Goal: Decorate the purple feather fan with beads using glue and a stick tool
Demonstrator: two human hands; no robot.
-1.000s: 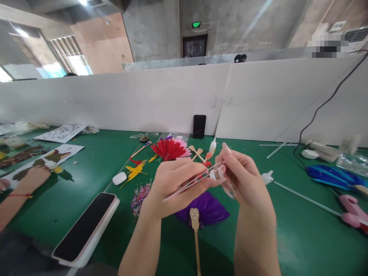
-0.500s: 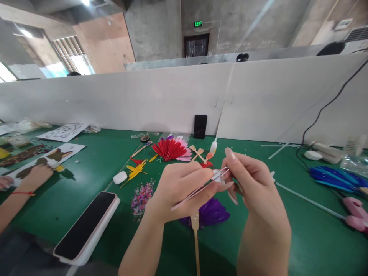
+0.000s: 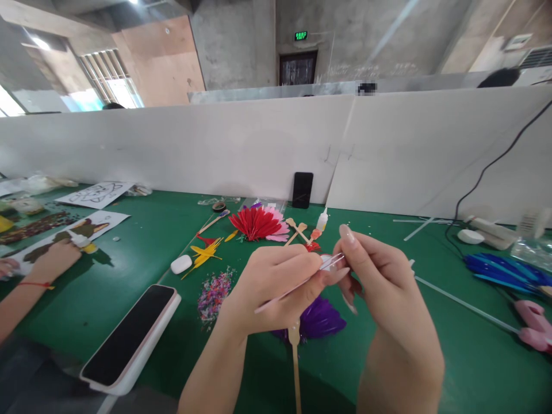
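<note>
My left hand (image 3: 276,282) is closed around slim tweezers (image 3: 337,260), whose tips point right. At those tips, the thumb and fingers of my right hand (image 3: 386,287) pinch together; whatever lies between them is too small or hidden to make out. A small white round thing (image 3: 326,262) shows behind the tweezers. Below both hands, purple feathers (image 3: 322,321) fan out on the table by a pale wooden stick (image 3: 295,351) with a wider top. My left hand partly covers the feathers. Left of my wrist lies a pile of multicoloured bits (image 3: 214,296).
On the green table (image 3: 142,253) are a large phone (image 3: 131,336), a white case (image 3: 181,264), a red pleated fan (image 3: 256,223), a glue bottle (image 3: 322,219), blue feathers (image 3: 502,269) and a pink glue gun (image 3: 535,322). Another person's hand (image 3: 58,259) works at left.
Both hands keep nearly the same pose at the tweezer tips. The tweezers have turned slightly in my left hand, and the whole view has shifted a little.
</note>
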